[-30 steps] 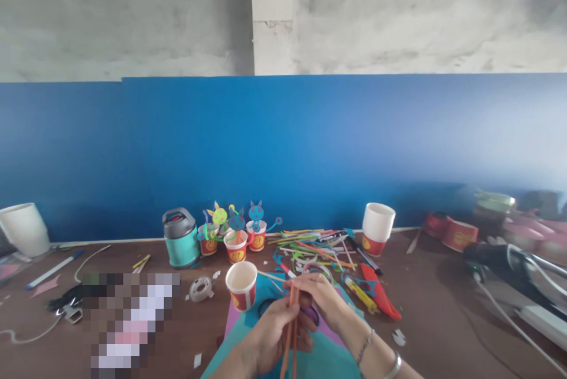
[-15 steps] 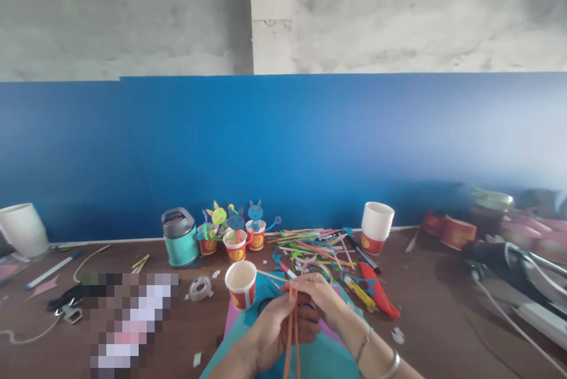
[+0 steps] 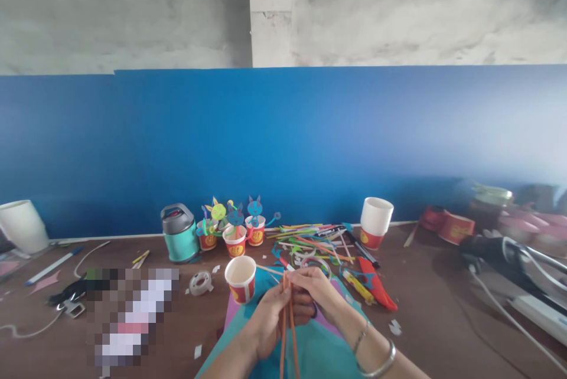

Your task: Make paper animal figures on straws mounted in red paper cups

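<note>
Two narrow orange strips (image 3: 283, 332), perhaps paper or thin sticks, hang side by side from my hands at the bottom middle. My left hand (image 3: 271, 317) is closed round them, thumb pressed near their upper ends. Fingertips of my right hand (image 3: 315, 286) pinch at the top of the strips, touching the left thumb. Under both hands lie blue-green and purple paper sheets (image 3: 248, 343). An upright red and white paper cup (image 3: 240, 280) stands just left of them. Dark scissors handles seem partly hidden behind my hands.
Behind stand paper cups with cat figures (image 3: 234, 231), a turquoise flask (image 3: 181, 237) and stacked cups (image 3: 375, 222). A pile of coloured sticks (image 3: 310, 242), a yellow cutter (image 3: 358, 287) and a red pouch (image 3: 378, 284) lie to the right. A tape roll (image 3: 201, 283) is at left.
The strips' upper ends have shifted slightly up and left with both hands, and the strips spread a little further apart below. The camera view has moved slightly.
</note>
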Demonstrator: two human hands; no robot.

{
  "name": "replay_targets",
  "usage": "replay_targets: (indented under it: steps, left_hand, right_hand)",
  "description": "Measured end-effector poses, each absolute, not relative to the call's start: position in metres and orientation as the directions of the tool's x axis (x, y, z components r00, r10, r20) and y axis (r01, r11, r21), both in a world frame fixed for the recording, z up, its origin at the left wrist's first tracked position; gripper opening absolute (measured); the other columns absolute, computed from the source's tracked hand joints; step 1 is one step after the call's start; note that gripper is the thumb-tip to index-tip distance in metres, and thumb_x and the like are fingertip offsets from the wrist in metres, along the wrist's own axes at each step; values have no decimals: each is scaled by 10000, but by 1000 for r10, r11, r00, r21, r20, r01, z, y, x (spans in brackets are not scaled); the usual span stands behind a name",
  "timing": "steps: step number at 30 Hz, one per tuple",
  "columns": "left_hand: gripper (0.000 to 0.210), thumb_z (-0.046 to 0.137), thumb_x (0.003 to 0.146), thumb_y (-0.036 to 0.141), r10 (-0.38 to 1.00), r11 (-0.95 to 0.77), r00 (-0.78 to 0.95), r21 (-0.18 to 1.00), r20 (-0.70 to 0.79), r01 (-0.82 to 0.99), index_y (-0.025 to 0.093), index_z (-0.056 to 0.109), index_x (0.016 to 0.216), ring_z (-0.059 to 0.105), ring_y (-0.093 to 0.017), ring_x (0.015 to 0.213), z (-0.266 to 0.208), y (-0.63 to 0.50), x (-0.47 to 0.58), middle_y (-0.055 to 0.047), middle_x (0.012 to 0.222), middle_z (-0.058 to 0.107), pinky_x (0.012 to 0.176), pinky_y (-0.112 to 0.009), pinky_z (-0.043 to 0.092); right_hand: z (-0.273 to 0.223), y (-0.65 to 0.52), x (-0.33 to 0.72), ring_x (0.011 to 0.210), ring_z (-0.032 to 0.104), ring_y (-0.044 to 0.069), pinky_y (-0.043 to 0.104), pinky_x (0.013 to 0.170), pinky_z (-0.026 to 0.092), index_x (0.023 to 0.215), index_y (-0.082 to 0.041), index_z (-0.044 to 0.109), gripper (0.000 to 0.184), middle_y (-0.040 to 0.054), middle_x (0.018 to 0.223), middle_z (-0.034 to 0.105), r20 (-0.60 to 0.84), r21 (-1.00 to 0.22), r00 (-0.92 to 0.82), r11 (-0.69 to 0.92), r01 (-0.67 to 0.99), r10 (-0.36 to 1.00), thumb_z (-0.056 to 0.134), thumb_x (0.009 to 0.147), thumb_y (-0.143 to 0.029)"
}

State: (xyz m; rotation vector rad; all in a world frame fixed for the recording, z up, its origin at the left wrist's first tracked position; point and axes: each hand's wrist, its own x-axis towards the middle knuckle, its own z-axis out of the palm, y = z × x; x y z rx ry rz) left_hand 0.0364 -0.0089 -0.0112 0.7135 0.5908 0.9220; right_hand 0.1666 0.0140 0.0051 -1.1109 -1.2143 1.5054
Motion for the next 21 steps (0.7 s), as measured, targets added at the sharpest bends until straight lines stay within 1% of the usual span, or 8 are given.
replay_targets:
  steps: [3, 6, 11, 13, 17, 21]
  left_hand:
    - [368, 758, 689, 432, 858, 407, 494, 768, -138, -494, 139, 656, 887, 690, -211, 685, -10, -9, 35, -75, 773, 724, 691, -309, 490]
    - [352, 739, 710, 415, 855, 409, 499, 775, -141, -482, 147, 661, 924, 694, -229, 748, -8, -11, 35, -80, 806, 728, 731, -330, 489]
    - [388, 770, 668, 428, 851, 425, 503, 761, -152, -489, 137, 664, 901, 694, -241, 756, -6, -12, 34, -97, 809, 730, 738, -331, 481]
    - [370, 764, 677, 422, 848, 432, 508, 757, -154, -491, 145, 669, 902, 695, -237, 757, -7, -12, 34, -94, 814, 732, 739, -325, 482]
    - [293, 731, 717, 387, 849, 437, 501, 758, -168, -485, 169, 687, 906, 697, -224, 741, -10, -11, 33, -78, 821, 738, 732, -314, 487]
    - [290, 722, 724, 392, 849, 431, 501, 766, -166, -476, 177, 695, 918, 695, -219, 739, -10, -11, 33, -69, 828, 741, 715, -307, 490]
  right_hand:
    - [6, 13, 167, 411, 298, 45, 214, 391, 166, 549, -127, 604, 434, -71, 452, 383, -86, -989, -178, -105, -99, 980, 734, 654, -527]
    - [7, 13, 167, 435, 314, 52, 217, 409, 182, 570, -120, 639, 413, -59, 466, 412, -71, -992, -167, -88, -92, 983, 738, 656, -512]
    - [7, 16, 169, 459, 349, 65, 220, 445, 229, 588, -117, 687, 411, -41, 464, 462, -36, -996, -182, -50, -75, 983, 734, 643, -521]
    - [6, 17, 169, 464, 356, 69, 223, 457, 248, 608, -117, 704, 421, -33, 470, 482, -21, -997, -181, -35, -74, 983, 731, 636, -536]
    - [7, 16, 169, 454, 321, 68, 230, 447, 213, 598, -127, 692, 429, -44, 455, 440, -27, -996, -158, -39, -75, 987, 730, 631, -553]
    - [11, 15, 168, 467, 327, 68, 228, 439, 191, 580, -132, 672, 418, -45, 475, 435, -35, -993, -128, -49, -106, 991, 747, 616, -542]
